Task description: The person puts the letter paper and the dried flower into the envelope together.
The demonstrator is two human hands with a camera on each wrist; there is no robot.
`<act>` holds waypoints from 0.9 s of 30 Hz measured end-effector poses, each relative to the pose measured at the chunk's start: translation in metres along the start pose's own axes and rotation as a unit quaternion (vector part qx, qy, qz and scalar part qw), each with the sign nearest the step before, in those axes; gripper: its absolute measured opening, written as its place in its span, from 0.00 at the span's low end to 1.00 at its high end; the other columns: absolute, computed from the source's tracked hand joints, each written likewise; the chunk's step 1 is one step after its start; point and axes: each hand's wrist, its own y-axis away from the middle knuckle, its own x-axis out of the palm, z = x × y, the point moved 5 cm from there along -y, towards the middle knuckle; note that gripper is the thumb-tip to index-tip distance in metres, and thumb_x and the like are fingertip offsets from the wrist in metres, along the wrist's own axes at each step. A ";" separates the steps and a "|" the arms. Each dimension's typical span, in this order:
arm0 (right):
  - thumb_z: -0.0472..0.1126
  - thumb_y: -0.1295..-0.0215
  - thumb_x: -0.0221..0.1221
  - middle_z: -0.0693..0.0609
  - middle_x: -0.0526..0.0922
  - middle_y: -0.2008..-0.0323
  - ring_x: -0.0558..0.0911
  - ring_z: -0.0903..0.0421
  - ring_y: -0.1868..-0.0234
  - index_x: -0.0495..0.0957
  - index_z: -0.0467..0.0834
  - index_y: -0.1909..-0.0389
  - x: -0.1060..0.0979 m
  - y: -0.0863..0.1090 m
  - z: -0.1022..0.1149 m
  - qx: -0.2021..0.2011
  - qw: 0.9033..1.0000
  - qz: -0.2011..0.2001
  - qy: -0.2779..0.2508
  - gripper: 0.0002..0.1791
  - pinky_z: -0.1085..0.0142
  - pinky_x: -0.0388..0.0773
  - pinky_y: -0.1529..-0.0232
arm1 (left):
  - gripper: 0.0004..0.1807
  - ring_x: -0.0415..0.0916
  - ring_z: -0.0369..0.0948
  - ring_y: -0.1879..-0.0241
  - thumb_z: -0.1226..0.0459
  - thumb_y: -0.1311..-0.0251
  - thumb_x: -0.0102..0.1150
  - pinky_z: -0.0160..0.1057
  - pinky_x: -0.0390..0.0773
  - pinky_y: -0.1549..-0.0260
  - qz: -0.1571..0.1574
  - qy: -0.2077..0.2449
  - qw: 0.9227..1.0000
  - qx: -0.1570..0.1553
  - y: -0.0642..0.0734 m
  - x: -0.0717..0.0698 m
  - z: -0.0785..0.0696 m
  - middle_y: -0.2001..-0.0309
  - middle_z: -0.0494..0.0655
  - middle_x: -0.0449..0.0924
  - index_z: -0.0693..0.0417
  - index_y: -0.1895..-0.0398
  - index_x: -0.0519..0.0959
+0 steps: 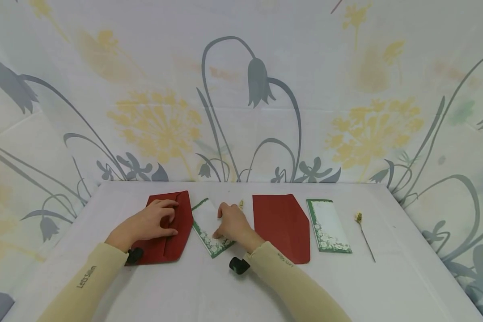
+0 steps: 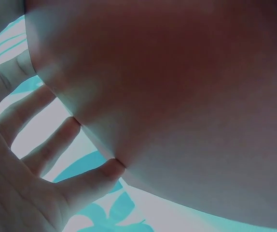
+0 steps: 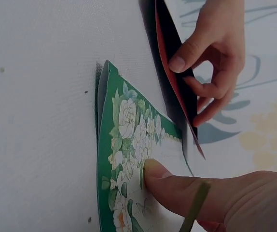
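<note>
My left hand rests on a red envelope at the left, its fingertips spread along the flap. In the left wrist view the fingers meet the envelope's edge, and its surface fills much of the frame. With thumb and fingers, my right hand grips a white card with a green floral border. The right wrist view shows the thumb pressed on the card's printed face. A green stem crosses before that thumb, and a yellow flower head peeks out beyond the hand.
A second red envelope lies right of my right hand. Farther right are another green-bordered card and a dried yellow flower on its long stem. White cloth covers the table; a floral-printed curtain hangs behind.
</note>
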 end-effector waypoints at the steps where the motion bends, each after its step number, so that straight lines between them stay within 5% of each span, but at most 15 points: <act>1: 0.35 0.56 0.79 0.47 0.73 0.68 0.71 0.52 0.68 0.71 0.41 0.65 0.000 0.000 -0.001 -0.001 1.000 0.001 0.002 0.25 0.63 0.71 0.71 | 0.18 0.62 0.62 0.37 0.53 0.44 0.72 0.57 0.74 0.49 0.001 0.000 1.000 -0.001 0.000 0.000 0.000 0.36 0.59 0.70 0.43 0.76 0.69; 10: 0.34 0.47 0.73 0.50 0.77 0.67 0.75 0.53 0.69 0.79 0.42 0.63 -0.011 0.006 -0.015 0.002 1.000 -0.012 -0.014 0.13 0.61 0.74 0.69 | 0.18 0.62 0.62 0.37 0.53 0.44 0.72 0.57 0.74 0.49 0.001 0.000 1.000 -0.005 0.000 0.000 -0.001 0.36 0.59 0.70 0.43 0.76 0.69; 22: 0.32 0.42 0.67 0.49 0.81 0.62 0.79 0.53 0.60 0.84 0.40 0.56 -0.017 0.013 -0.023 -0.014 0.994 -0.026 -0.104 0.12 0.60 0.78 0.61 | 0.17 0.62 0.61 0.37 0.54 0.44 0.72 0.56 0.74 0.49 0.007 -0.007 1.000 -0.008 -0.001 0.002 -0.001 0.36 0.59 0.70 0.44 0.75 0.70; 27: 0.32 0.40 0.66 0.50 0.83 0.61 0.80 0.54 0.60 0.84 0.40 0.55 -0.019 0.015 -0.024 -0.007 0.989 -0.030 -0.142 0.12 0.63 0.78 0.64 | 0.17 0.63 0.61 0.37 0.54 0.44 0.72 0.56 0.73 0.48 0.008 -0.012 1.000 -0.006 -0.001 0.003 -0.001 0.36 0.59 0.70 0.43 0.75 0.70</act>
